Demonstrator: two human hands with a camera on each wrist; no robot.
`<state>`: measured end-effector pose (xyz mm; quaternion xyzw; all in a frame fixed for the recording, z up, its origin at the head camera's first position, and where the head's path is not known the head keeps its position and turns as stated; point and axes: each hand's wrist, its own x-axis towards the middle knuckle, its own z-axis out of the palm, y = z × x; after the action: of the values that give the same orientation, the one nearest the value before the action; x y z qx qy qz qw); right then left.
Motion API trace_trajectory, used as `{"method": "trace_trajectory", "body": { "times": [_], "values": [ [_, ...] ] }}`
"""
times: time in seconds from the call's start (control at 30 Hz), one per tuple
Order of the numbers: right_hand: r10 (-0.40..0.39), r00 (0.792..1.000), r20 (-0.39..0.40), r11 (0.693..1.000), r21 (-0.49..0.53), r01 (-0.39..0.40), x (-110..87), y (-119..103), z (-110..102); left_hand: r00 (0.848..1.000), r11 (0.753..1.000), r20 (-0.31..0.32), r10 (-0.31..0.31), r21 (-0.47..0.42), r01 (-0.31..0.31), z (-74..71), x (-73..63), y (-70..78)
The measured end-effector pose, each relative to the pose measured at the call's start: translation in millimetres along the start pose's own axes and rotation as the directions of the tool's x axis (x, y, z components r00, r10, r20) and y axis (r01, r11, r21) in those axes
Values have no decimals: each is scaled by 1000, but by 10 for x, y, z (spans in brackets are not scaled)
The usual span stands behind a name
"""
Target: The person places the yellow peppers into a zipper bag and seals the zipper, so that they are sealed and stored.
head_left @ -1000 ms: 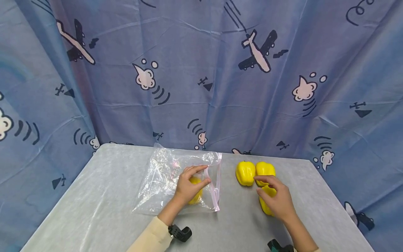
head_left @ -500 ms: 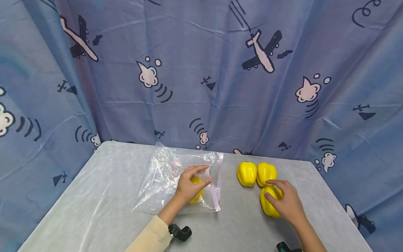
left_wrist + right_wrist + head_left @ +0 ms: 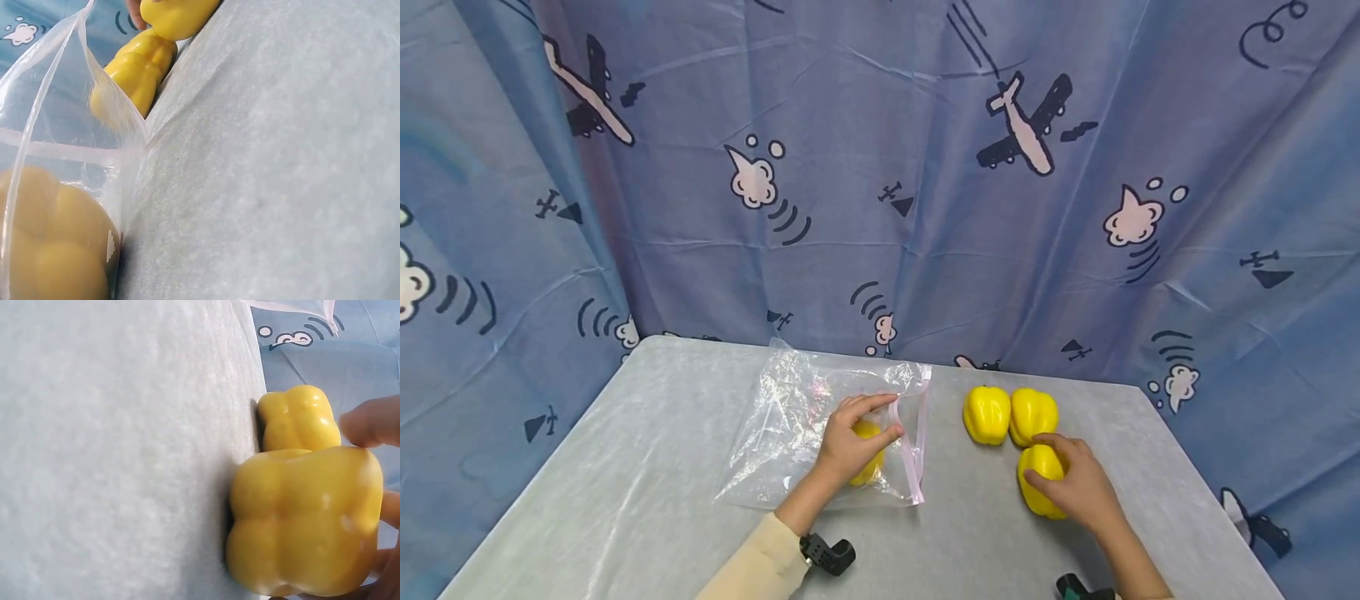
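Blocky yellow bell pepper [image 3: 1039, 461], right of the clear plastic bag [image 3: 775, 446], filled the right hand's [image 3: 1084, 487] grip, left hand [image 3: 841, 452] spread; grasping seemed underway, lifting called for.

Table [image 3: 670, 467]: pale grey, lightly creased surface, far corners rounded.
Curtain [image 3: 850, 108]: blue-violet cloth in soft folds, hanging behind the table and at both sides, filling most of the head view.
Planes [image 3: 1024, 137]: pale bodies, dark wings, printed aslant on the curtain.
Clouds [image 3: 1133, 221]: pale, dark-outlined prints, curved dark strokes near them.
Light: soft, fairly even.
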<state>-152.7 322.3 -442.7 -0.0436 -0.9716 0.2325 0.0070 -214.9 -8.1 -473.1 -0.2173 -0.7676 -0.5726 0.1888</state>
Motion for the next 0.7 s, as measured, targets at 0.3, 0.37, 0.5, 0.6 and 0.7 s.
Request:
{"method": "trace_trajectory", "body": {
  "times": [0.3, 0.37, 0.5, 0.6, 0.7],
  "values": [
    [5, 1000, 10, 1000, -22, -5, -1, 23, 22, 1000, 1000, 1, -13, -11, 13, 1, -3, 9],
    [6, 1000, 9, 1000, -2, -6, -6, 14, 15, 1000, 1000, -1, -9, -13, 9, 2, -5, 10],
    [15, 1000, -1, 997, 70, -14, -26, -33, -13, 1000, 1000, -1, -2, -14, 2, 7, -7, 10],
    [13, 1000, -5, 993, 120, -12, -37, -95, -37, 1000, 1000, -1, -4, -15, 4, 10, -7, 8],
    [0, 1000, -3, 988, 155, 1, -44, -169, -51, 1000, 1000, -6, -3, -18, 3, 14, -7, 7]
  ]
}}
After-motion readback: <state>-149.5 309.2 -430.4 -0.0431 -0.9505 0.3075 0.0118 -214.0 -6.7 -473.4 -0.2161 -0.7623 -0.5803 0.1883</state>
